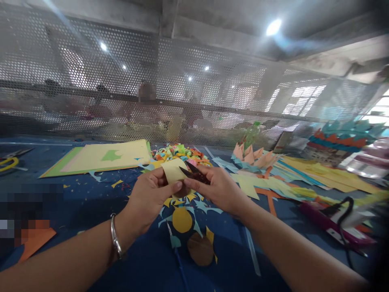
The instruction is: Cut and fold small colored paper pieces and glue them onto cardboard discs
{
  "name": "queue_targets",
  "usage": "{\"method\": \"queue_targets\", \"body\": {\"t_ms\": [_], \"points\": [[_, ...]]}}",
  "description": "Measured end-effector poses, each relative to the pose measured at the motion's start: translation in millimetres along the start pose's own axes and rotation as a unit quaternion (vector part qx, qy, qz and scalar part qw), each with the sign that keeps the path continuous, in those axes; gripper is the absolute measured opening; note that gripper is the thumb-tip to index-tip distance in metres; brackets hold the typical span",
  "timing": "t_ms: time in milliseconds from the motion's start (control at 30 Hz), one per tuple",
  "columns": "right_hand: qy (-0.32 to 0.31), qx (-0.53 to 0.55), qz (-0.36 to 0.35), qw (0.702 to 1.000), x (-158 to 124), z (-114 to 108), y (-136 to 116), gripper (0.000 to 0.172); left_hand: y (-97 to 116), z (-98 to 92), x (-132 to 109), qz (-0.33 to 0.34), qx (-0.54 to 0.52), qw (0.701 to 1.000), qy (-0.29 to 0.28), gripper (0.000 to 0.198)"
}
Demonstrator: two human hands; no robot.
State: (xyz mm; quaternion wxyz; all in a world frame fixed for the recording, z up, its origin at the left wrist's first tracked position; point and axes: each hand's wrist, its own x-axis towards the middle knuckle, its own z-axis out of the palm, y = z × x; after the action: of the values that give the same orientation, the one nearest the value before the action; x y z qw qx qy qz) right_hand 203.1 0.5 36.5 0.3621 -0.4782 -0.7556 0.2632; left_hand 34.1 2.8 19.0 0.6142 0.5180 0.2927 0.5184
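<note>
My left hand pinches a small piece of pale yellow paper above the middle of the table. In my right hand is a pair of dark scissors, with the blades apart and against the paper's right edge. My fingers hide the scissors' handles in part. Something brown and rounded shows just under the paper, partly covered by my fingers. Below my hands lie a yellow paper circle, a brown disc and a blue pen-like stick among light blue paper scraps.
A stack of coloured paper sheets lies back left, beside a heap of colourful scraps. Yellow-handled scissors are far left. Peach zigzag-cut papers, a purple case and yellow sheets lie right. A perforated screen stands behind.
</note>
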Motion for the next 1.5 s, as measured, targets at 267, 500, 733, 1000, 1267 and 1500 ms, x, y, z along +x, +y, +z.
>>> {"method": "queue_targets", "body": {"t_ms": [267,500,733,1000,1267,1500], "points": [[-0.018,0.038,-0.02,0.999,-1,1,-3,0.02,3,2.1,-5,-0.118,-0.01,0.993,-0.007,0.024],[0.054,-0.034,0.008,0.998,-2,-2,2,0.026,1,-5.6,0,-0.086,-0.01,0.994,0.06,0.024],[0.047,0.0,0.039,0.998,0,4,4,0.049,1,-6.5,4,-0.015,-0.009,0.99,0.14,0.024],[-0.005,0.122,0.077,0.989,-3,16,2,0.045,-3,-3.1,1,0.007,-0.017,0.99,0.137,0.028],[-0.027,0.214,0.101,0.971,-3,21,-3,0.046,-6,-0.2,-1,-0.002,-0.026,0.995,0.095,0.029],[-0.021,0.214,0.098,0.972,-4,22,-1,0.043,-7,0.0,0,-0.007,-0.044,0.996,0.081,0.026]]}}
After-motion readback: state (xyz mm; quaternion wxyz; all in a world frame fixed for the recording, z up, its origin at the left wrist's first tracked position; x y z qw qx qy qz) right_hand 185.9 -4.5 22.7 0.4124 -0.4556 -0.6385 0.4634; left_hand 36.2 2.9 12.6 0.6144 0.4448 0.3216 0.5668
